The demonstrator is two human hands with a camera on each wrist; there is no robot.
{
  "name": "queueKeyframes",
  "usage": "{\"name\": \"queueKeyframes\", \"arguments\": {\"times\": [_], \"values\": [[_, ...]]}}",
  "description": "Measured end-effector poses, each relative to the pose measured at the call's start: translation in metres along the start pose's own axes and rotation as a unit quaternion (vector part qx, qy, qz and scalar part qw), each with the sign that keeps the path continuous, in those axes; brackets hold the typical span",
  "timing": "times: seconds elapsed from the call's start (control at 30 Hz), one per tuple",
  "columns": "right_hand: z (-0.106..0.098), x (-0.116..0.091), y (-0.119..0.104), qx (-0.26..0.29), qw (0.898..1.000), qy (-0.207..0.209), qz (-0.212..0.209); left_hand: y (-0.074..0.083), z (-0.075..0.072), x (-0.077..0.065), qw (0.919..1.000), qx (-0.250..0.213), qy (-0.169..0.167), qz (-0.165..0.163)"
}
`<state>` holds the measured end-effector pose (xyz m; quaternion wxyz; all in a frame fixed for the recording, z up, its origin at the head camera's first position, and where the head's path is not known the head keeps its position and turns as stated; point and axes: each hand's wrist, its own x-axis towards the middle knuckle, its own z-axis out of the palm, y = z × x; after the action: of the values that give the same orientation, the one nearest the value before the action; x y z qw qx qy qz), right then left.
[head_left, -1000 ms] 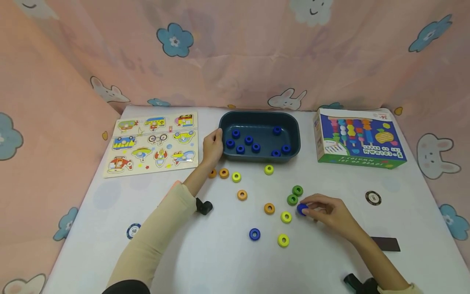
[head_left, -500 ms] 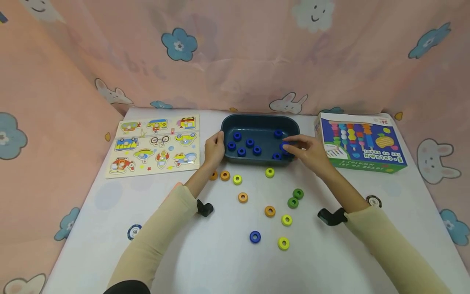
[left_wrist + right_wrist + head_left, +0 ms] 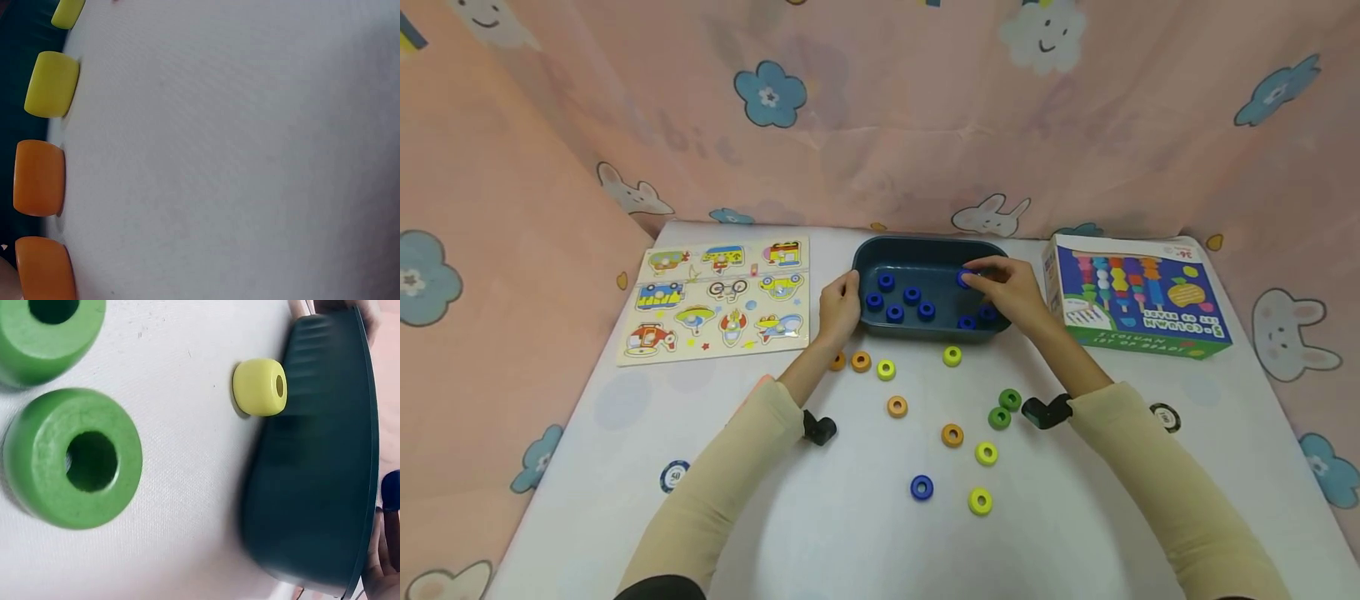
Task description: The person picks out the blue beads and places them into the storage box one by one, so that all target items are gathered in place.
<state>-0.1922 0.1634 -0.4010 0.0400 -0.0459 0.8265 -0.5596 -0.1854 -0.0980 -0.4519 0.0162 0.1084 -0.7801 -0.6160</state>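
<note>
My left hand [image 3: 839, 308] grips the left end of a dark teal tray [image 3: 934, 335], thumb at its rim. Over the right part of the tray, my right hand [image 3: 1017, 293] pinches a blue ring-shaped bead [image 3: 962, 279] between thumb and fingertips. The right wrist view has this blue bead [image 3: 391, 490] just beyond the tray's rim, beside the fingers. Several more blue beads [image 3: 912, 295] lie on the tray floor; the right hand partly covers one [image 3: 988, 312].
Orange beads [image 3: 897, 407], yellow beads [image 3: 987, 453], two green beads [image 3: 999, 418] and a blue bead [image 3: 922, 488] lie on the white table in front of the tray. A vehicle puzzle board [image 3: 715, 302] stands left, a toy box [image 3: 1138, 296] right.
My right hand has carried the blue bead from beside the green beads up over the tray, then slightly left and farther back. My left hand stays on the tray's left end.
</note>
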Motion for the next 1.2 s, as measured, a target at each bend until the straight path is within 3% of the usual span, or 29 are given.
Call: {"name": "queueKeyframes", "arguments": {"times": [0.37,0.5,0.77,0.87,1.2], "values": [[-0.004,-0.004,-0.001,0.022,0.999,-0.019,-0.016,0.001,0.0,0.0,1.0,0.003,-0.004,0.004],[-0.007,-0.015,-0.002,0.021,0.999,-0.029,-0.035,0.001,0.0,0.001,1.0,0.004,-0.003,0.007],[-0.005,-0.065,-0.013,0.035,0.992,-0.111,-0.053,-0.002,0.001,-0.001,1.0,0.003,-0.004,-0.005],[0.0,-0.08,0.0,0.04,0.988,-0.142,-0.047,-0.001,0.001,-0.001,1.0,0.001,-0.005,-0.004],[0.029,-0.148,0.007,0.068,0.971,-0.228,-0.024,0.001,0.001,-0.001,0.9999,0.0,-0.004,-0.011]]}}
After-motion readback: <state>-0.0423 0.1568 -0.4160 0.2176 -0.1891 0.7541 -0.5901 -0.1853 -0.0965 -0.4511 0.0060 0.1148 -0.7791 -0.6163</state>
